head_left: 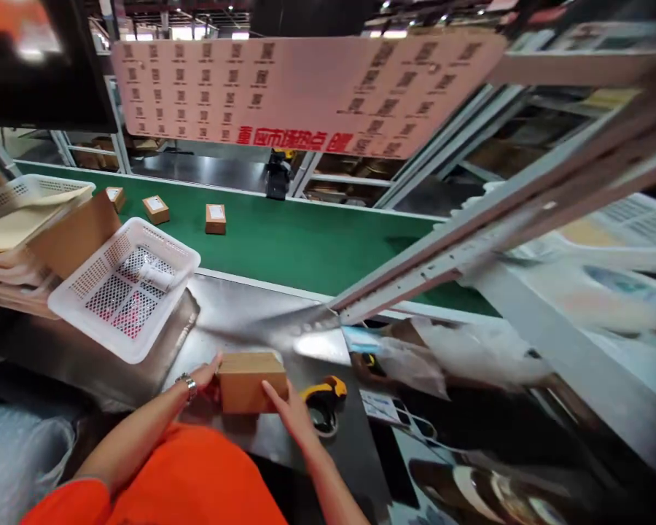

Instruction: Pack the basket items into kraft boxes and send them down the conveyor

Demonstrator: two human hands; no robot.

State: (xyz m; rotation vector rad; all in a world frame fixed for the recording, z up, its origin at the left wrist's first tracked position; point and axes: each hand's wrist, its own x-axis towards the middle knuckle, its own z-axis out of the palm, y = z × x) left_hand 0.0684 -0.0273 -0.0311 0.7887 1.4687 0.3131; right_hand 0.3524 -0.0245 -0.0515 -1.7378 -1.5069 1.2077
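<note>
Brown, plain-fronted and oblong, a cardboard box (246, 394) is pinched between left hand (208, 378) and right hand (294, 413).

Green conveyor belt (317, 244) carries 3 small brown boxes (216, 221) w/ white labels. White basket (99, 329) is on L side, just beside stack of baskets (11, 278). Above belt is pink board (317, 87) w/ codes & red chars.; black screen (38, 91) is at upper L.
</note>
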